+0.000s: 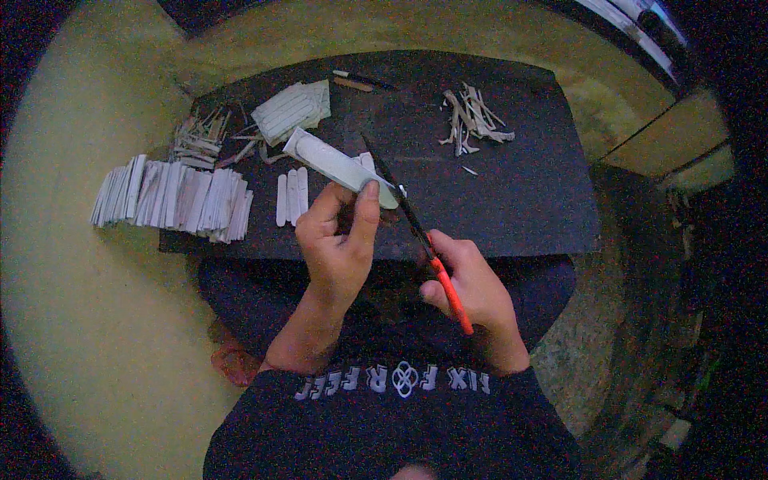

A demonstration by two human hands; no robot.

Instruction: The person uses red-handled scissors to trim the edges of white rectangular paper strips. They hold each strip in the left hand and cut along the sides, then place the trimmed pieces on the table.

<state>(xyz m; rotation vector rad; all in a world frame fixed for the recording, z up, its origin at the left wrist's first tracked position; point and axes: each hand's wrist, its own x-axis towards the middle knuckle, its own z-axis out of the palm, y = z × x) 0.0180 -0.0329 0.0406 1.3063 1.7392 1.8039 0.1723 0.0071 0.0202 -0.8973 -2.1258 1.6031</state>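
Note:
My left hand (340,240) pinches a pale strip of card (324,158) between thumb and fingers, and the strip slants up to the left. A rounded outline shows near its upper end. In my right hand (478,290) is a pair of scissors (410,214) with orange-red handles and dark blades. The blades cross the strip's lower right end, pointing up and away from me; how far apart they are is hard to see. Just left of my left hand, several narrow round-ended strips (292,196) lie side by side on the dark board (528,192).
A long row of upright pale strips (168,196) fills the board's left edge. Behind it are curled offcuts (200,138) and a stack of outlined sheets (286,114). A pen (364,80) lies at the far edge. More offcuts (474,120) are heaped at the far right.

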